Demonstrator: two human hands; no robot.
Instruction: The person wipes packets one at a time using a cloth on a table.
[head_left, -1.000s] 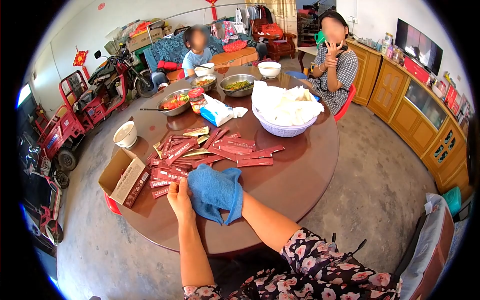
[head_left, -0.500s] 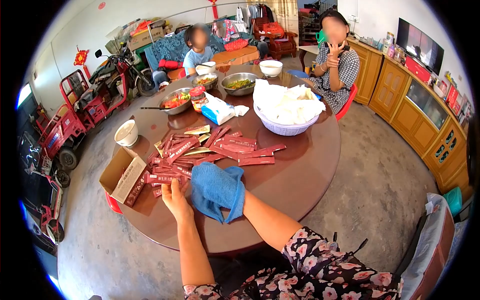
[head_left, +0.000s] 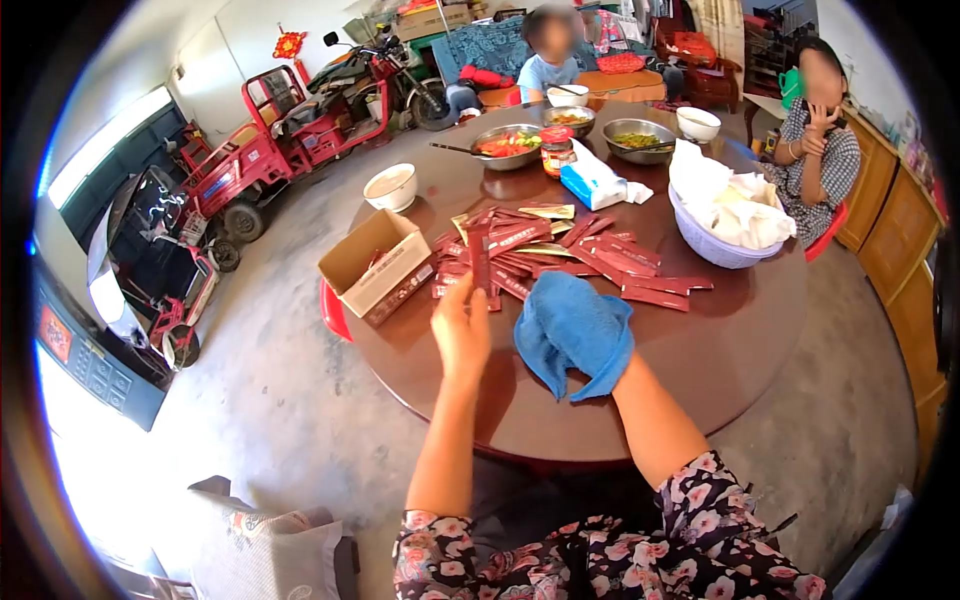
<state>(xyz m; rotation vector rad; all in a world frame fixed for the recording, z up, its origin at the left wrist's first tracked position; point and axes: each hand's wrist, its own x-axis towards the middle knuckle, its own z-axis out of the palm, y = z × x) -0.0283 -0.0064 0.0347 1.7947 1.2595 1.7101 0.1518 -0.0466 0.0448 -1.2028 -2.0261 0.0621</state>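
Between the fingers of my left hand (head_left: pixel 461 335) is a dark red sachet (head_left: pixel 479 258), held upright above the near left side of the pile. A blue cloth (head_left: pixel 572 330) covers my right hand, so its fingers are hidden; only the wrist and forearm show. Behind both hands, many red sachets (head_left: pixel 620 257), with a few gold ones among them, lie in a loose heap on the round brown table (head_left: pixel 660 390). Left of the heap stands an open cardboard box (head_left: pixel 385 272) with some sachets inside.
A white bowl (head_left: pixel 390 187) stands behind the box. Farther back are metal dishes (head_left: pixel 507 147), a red-lidded jar (head_left: pixel 557 151), a tissue pack (head_left: pixel 598 182) and a purple basket (head_left: pixel 725 235). Two people sit across the table, one at the back (head_left: pixel 550 65), one at the right (head_left: pixel 818 150).
The view has swung left, shifting the scene rightward. My left hand has lifted one sachet off the heap and turned it upright. My right hand is still under the blue cloth.
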